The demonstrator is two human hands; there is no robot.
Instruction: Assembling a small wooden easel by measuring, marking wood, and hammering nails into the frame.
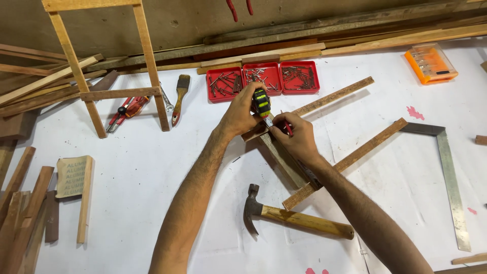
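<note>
My left hand (238,114) grips a black and yellow-green tape measure (262,102) at the far end of a short wooden strip (284,161). The tape's metal blade runs back along that strip toward me. My right hand (297,137) rests on the strip and holds a red pencil (287,127) against it. The strip lies across two long wooden slats: one (337,95) behind my hands, the other (355,157) to the right.
A claw hammer (297,217) lies just in front of my arms. Three red trays of nails (263,77) stand behind the hands. A steel try square (449,177) lies right, an orange bit box (431,62) far right. A wooden frame (109,66), a brush (179,99) and stacked wood occupy the left.
</note>
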